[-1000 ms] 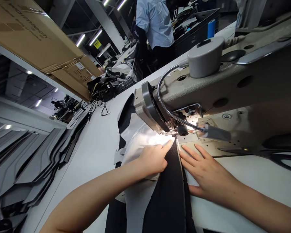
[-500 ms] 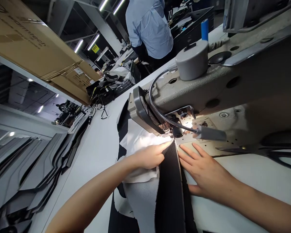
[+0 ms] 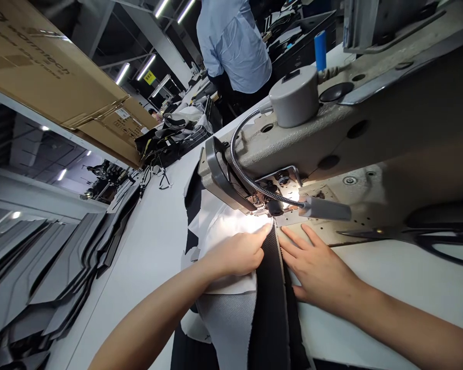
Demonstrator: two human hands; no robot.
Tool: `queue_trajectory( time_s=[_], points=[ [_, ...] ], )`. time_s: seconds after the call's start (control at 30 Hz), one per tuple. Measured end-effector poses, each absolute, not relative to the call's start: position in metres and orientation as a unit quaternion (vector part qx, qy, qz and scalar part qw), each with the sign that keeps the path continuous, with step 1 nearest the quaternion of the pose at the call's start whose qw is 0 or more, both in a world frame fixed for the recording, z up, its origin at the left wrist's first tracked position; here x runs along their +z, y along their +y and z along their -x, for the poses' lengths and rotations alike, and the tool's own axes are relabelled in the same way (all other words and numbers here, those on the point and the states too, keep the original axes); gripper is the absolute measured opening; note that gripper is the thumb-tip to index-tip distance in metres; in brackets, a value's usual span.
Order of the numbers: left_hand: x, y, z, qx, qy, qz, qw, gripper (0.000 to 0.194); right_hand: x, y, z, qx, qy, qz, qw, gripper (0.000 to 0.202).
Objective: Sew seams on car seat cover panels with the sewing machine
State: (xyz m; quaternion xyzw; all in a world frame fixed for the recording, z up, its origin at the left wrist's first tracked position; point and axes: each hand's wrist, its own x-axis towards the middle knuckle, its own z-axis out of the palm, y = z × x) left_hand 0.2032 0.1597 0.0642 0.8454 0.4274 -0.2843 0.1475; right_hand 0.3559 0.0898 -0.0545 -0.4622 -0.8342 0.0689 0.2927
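Observation:
My left hand is closed, its fingers curled and its index finger and thumb pressed on the edge of layered fabric close to the needle area. Under it lie a white cloth and a light grey mesh piece, with a black textured fabric strip running towards me. My right hand lies flat with fingers spread, fingertips along the strip's right edge. The fabric reaches the presser foot of a grey sewing machine, where a lamp on a bendy metal neck lights it. The needle itself is hidden.
Black scissors lie on the machine bed to the right. Stacked grey panels fill the left side. A large cardboard box rests on a shelf. A person in a blue shirt stands behind, near a dark crate.
The view has shifted slightly, so the machine appears further left. The white cloth and grey mesh have bunched a little to the right under my left hand. Both hands keep nearly the same pose.

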Motion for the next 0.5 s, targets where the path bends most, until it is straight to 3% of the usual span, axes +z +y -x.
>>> queue_trajectory(
  time_s=[0.17,0.33,0.5],
  points=[
    [0.063,0.154,-0.213,-0.311,0.42,-0.845,0.113,0.072,-0.048,0.088,-0.361,0.041,-0.826,0.467,0.314,0.057],
    [0.065,0.155,-0.217,-0.338,0.419,-0.832,0.132,0.072,-0.04,0.082,-0.363,-0.003,-0.835,0.444,0.323,0.021],
    [0.065,0.16,-0.208,-0.314,0.433,-0.827,0.176,0.073,-0.048,0.08,-0.362,0.005,-0.835,0.419,0.355,0.021]
  ],
)
